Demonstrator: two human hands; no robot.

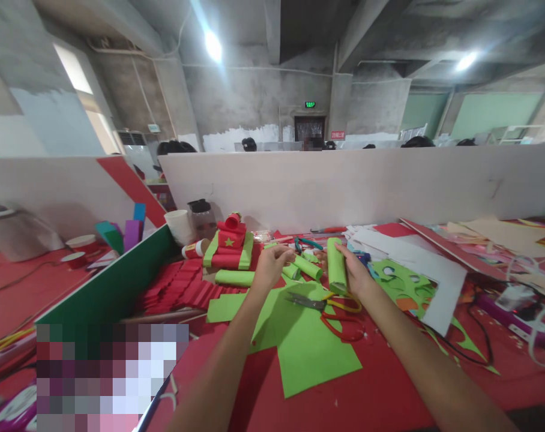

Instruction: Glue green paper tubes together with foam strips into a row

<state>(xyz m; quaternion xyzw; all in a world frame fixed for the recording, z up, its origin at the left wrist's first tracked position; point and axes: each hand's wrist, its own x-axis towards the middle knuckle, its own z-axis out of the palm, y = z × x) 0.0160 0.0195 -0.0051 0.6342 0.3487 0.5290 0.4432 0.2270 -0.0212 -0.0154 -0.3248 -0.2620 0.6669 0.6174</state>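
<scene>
Evidently, the left hand (272,264) is unsupported, fingers curled toward the thumb; contact I cannot tell. Scissors (317,303) lie on a green sheet (299,351). Farther right, the green roll (337,267) is nearly upright, clasped by the right hand (357,273). Assessed light, soft, easily dented; grip gently mid-length.

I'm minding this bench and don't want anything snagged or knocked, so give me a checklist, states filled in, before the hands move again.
1. Green roll held by the right hand: ok, it is in the fingers.
2. Left hand holding nothing: cannot tell, its fingertips are too small to read.
3. Scissors off the green sheet: not ok, they lie on it.
4. Red piece with the star apart from both hands: ok, neither touches it.
</scene>
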